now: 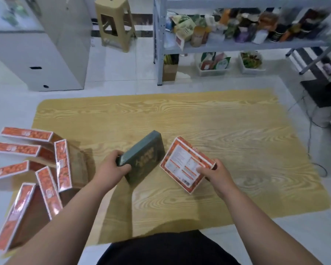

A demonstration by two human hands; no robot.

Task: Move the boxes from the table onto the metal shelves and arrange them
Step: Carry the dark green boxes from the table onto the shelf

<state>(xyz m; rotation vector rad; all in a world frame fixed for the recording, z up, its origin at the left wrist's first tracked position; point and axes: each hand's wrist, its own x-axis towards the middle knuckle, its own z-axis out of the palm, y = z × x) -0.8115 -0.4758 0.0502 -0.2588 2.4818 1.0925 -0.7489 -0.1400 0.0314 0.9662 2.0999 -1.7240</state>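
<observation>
Boxes: green box (144,157) in left hand (111,167), orange box (186,164) in right hand (216,174)

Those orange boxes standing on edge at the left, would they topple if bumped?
Probably. The orange boxes stand on narrow edges and some already lean, so a nudge could tip them into each other. Their glossy wrap looks slippery. The right hand holds one alone, suggesting lightness.

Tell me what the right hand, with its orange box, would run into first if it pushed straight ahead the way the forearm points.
Probably nothing close: past the right hand and its orange box lies only bare table. Further on that line stand the metal shelves, though depth is hard to judge.
</observation>
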